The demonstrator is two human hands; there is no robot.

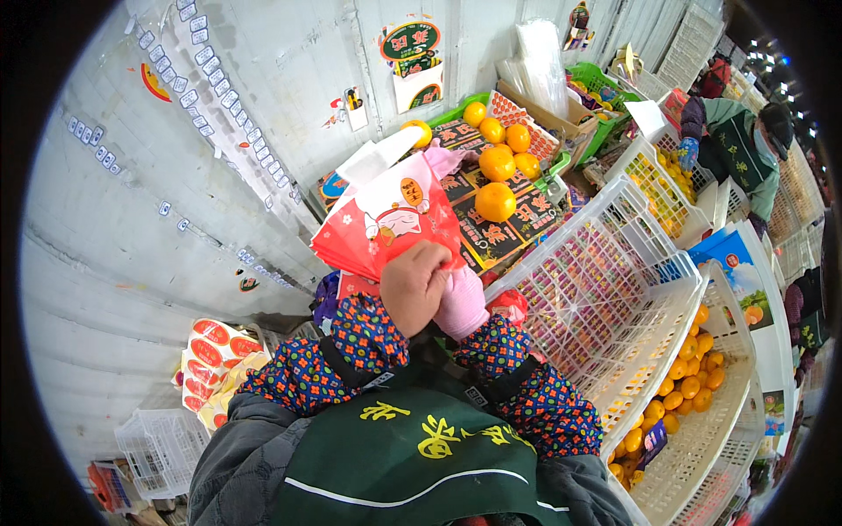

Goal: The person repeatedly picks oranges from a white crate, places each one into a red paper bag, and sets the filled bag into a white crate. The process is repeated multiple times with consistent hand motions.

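Note:
My bare left hand (413,288) is curled, its thumb and fingers closed at the lower right corner of the red printed wrappers (401,220). These lie fanned in a stack, with a cartoon cat on the top one. Pressed against it is my right hand (460,306), in a pink glove; its fingers are mostly hidden, so what it holds cannot be made out. A pink glove-like cloth (449,158) rests beyond the stack. Several oranges (496,202) sit on black printed cartons (496,240) just past my hands. Beside my right wrist is a red-wrapped item (510,306).
A white plastic crate (585,289) stands tilted at my right, beside another crate (717,407) of oranges. Sticker sheets (214,361) hang at the left near a white wall (263,85). Farther right, a co-worker (740,151) reaches into a crate of yellow fruit (671,177).

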